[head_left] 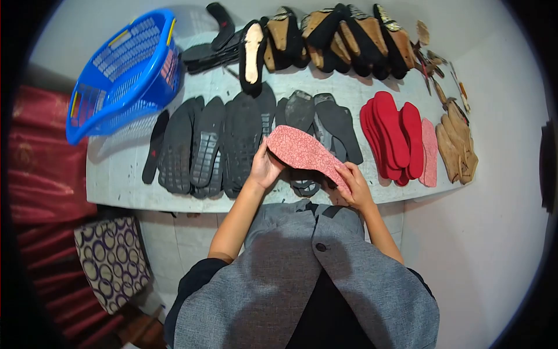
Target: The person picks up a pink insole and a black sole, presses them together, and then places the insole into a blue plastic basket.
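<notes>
A pink patterned insole [305, 149] is held up over the table's front edge, slanting down to the right. My left hand [267, 166] is closed on its wide end, and my right hand [356, 187] grips the narrower end. Black shoe soles [242, 136] with treaded patches lie in overlapping rows just behind and left of my hands. Several more black and grey soles [337, 119] rest behind the insole, partly covered by it. To the right is a stack of red insoles [390, 131], with another pink insole [428, 152] beside it.
A blue plastic basket [125, 116] stands at the table's left end. Along the back are black-and-tan shoe uppers [366, 41] and a sole with a pale middle [253, 55]. Hand tools [440, 90] and tan gloves [457, 145] lie at the right. A patterned stool [113, 262] stands at lower left.
</notes>
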The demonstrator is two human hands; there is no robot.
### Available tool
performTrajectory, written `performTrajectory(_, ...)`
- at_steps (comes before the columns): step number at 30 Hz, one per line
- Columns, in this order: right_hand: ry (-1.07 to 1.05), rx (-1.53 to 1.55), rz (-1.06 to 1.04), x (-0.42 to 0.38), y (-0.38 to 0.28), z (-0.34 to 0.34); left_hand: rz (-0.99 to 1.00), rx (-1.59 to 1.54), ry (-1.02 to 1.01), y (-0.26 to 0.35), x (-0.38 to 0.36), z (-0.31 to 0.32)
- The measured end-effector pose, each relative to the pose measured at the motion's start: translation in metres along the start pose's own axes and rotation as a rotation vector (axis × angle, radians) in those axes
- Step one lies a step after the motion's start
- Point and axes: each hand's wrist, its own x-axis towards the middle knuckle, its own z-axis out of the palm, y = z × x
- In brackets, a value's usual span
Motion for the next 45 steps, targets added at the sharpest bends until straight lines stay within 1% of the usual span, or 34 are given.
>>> performTrajectory(2, -0.043, -0.055, -0.046, -0.001, 0.008, -0.004, -0.018, 0.117, 0.052, 0.010, -0.006, -0.011)
performTrajectory(5, -0.024, -0.167, -0.123, -0.003, 0.025, -0.008, -0.050, 0.223, 0.112, 0.025, -0.016, 0.003)
performTrajectory(8, -0.038, -0.204, -0.122, -0.001, 0.033, -0.011, -0.060, 0.353, 0.153, 0.034, -0.017, 0.008)
performTrajectory(11, -0.073, -0.222, -0.126, 0.002, 0.039, -0.008, -0.072, 0.359, 0.119, 0.036, -0.013, 0.009)
performTrajectory(15, -0.105, -0.193, -0.127, 0.006, 0.038, -0.001, -0.052, 0.414, 0.184, 0.035, -0.013, 0.016)
performTrajectory(18, -0.116, -0.170, -0.137, 0.009, 0.036, 0.003, -0.056, 0.428, 0.139, 0.036, -0.013, 0.015)
performTrajectory(33, -0.112, -0.229, -0.156, 0.015, 0.032, 0.007, -0.042, 0.398, 0.269, 0.034, -0.010, 0.010)
performTrajectory(39, -0.120, -0.243, -0.152, 0.015, 0.031, 0.008, -0.025, 0.369, 0.258, 0.033, -0.008, 0.002)
performTrajectory(45, -0.127, -0.245, -0.134, 0.013, 0.026, 0.011, -0.027, 0.483, 0.185, 0.032, -0.007, 0.003)
